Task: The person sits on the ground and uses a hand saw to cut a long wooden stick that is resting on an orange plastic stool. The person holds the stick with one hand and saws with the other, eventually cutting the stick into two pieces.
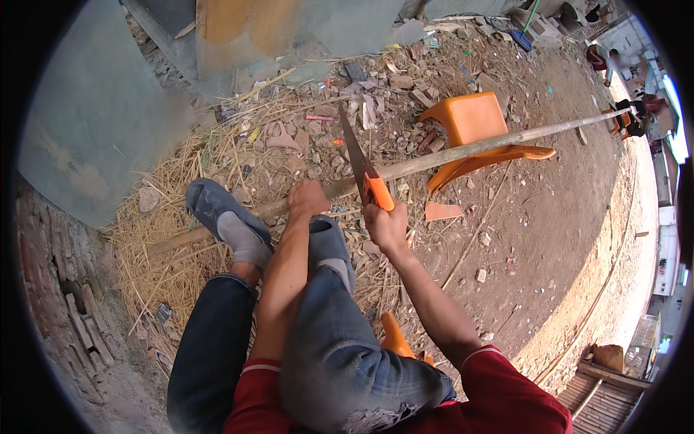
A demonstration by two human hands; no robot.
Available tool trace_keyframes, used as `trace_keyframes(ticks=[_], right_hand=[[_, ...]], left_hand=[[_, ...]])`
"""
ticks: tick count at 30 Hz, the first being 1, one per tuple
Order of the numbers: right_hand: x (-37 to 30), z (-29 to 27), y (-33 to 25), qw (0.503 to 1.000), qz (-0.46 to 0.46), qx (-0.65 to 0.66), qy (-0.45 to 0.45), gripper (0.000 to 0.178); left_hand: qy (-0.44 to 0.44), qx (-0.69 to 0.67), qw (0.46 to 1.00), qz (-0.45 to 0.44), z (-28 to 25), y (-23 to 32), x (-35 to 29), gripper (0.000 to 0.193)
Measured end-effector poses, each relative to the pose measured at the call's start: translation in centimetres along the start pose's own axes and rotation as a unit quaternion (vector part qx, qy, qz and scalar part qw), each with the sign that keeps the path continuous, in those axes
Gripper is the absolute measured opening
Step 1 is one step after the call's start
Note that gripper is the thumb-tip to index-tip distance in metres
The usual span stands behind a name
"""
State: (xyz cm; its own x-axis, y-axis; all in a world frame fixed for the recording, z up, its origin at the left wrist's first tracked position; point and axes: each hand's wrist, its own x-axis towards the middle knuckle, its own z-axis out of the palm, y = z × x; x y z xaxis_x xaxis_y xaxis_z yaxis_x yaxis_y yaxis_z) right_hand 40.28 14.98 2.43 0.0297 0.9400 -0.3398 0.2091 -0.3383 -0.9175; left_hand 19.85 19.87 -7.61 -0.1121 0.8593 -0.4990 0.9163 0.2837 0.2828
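Observation:
A long wooden pole (405,168) slants from the straw at lower left to the far right, passing across an overturned orange plastic chair (473,119). My left hand (309,199) is closed around the pole, near my grey slippers (217,202). One slippered foot lies over the pole to the left of that hand; the other is just below it. In my right hand (387,226) is the orange handle of a handsaw (350,148). Its blade points up and away, crossing the pole just right of my left hand. Whether the teeth touch the wood, I cannot tell.
Straw (166,289) covers the ground at left, beside a brick wall (61,304). Broken tiles and rubble (361,94) lie ahead, below grey panels (101,123). Part of another orange plastic thing (396,336) shows beneath my leg. People (636,108) are in the far right distance.

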Motion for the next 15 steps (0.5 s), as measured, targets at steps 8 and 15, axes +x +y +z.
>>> trace_keyframes(ticks=[8, 15], right_hand=[[-15.2, -4.2, 6.1, 0.996, -0.068, 0.051, -0.039, 0.016], [-1.6, 0.5, 2.4, 1.000, 0.008, -0.025, -0.006, 0.016]], left_hand=[[-0.022, -0.005, 1.000, -0.019, -1.3, -0.8, 1.0, 0.037], [-0.066, -0.013, 0.997, -0.031, -2.5, 0.2, 0.0, 0.041]])
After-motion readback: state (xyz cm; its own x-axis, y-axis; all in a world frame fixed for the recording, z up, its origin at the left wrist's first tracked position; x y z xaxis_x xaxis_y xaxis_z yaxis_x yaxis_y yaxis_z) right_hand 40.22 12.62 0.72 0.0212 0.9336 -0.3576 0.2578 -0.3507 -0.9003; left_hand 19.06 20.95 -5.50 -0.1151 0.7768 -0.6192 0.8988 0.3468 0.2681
